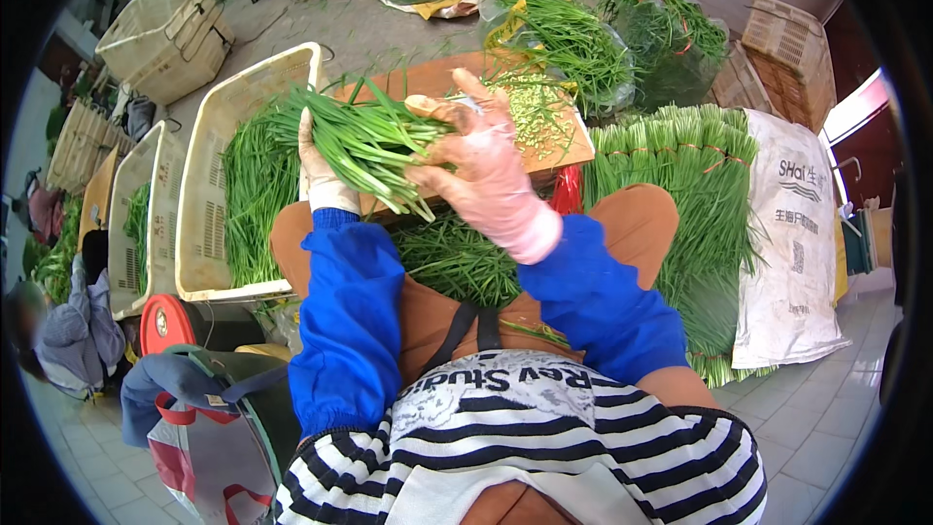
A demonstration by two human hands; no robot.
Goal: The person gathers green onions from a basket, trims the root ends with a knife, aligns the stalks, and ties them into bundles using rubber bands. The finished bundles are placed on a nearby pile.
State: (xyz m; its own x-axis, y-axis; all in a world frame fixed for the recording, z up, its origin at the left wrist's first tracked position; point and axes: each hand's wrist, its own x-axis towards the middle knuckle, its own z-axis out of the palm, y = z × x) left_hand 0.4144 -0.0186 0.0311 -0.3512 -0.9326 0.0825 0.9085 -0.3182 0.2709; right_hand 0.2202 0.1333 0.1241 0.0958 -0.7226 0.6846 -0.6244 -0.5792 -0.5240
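Note:
My left hand (324,171), in a pale glove, is closed around a bunch of green leafy stalks, likely garlic chives (357,138), with the pale ends pointing right. My right hand (477,160), in a pink glove with bare fingertips, has its fingers spread at the pale stalk ends; whether it grips any of them is unclear. Something shiny shows behind its fingers, too hidden to name. Below the hands is a wooden board (572,153), with many short cut pale ends (536,113) on its right part. More loose greens (459,259) lie between my knees.
A cream plastic crate (191,233) with greens stands at left. Tied bundles (685,182) are stacked at right beside a white woven sack (787,233). Bagged greens (576,51) stand behind the board. A red-lidded bucket (166,327) and a bag (200,452) are lower left; a person (73,335) sits beyond.

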